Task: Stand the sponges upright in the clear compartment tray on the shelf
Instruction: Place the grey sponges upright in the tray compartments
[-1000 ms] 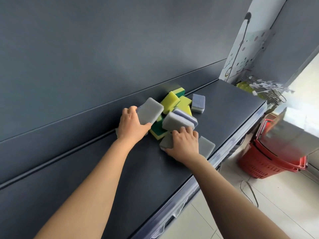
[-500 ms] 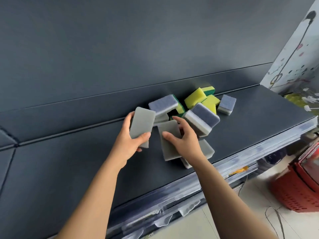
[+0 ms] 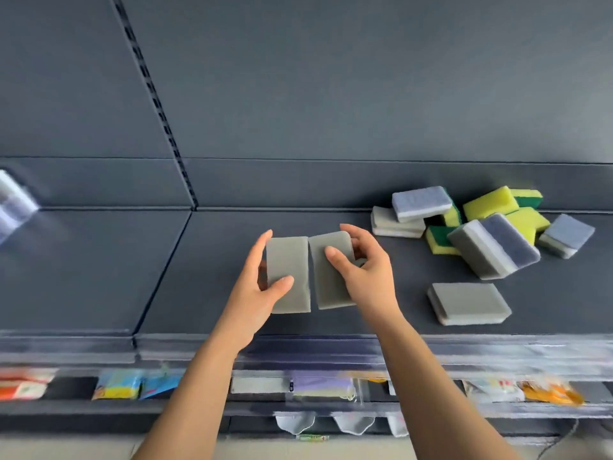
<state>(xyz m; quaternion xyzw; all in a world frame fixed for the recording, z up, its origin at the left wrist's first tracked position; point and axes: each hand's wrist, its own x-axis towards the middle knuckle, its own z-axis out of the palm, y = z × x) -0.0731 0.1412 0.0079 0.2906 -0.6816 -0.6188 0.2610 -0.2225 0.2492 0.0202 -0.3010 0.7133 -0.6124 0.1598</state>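
Observation:
My left hand [image 3: 255, 293] grips a grey sponge [image 3: 288, 260] held flat-side toward me above the dark shelf [image 3: 99, 260]. Beside it, my right hand [image 3: 368, 273] grips a second grey sponge [image 3: 326, 283]; the two sponges almost touch edge to edge. To the right lies a loose pile of sponges [image 3: 491, 227], grey-and-purple and yellow-and-green. One grey sponge [image 3: 469, 303] lies flat alone near the shelf's front edge. A blurred clear object holding purple sponges [image 3: 15, 207] shows at the far left edge; it may be the compartment tray, I cannot tell.
The shelf's clear front rail [image 3: 331, 346] runs across below my hands. A lower shelf holds several packaged goods [image 3: 116, 388]. A slotted upright [image 3: 156, 104] divides the dark back wall.
The view has swung left, so the pile now lies to the right. Both hands carried their grey sponges away from the pile and brought them side by side.

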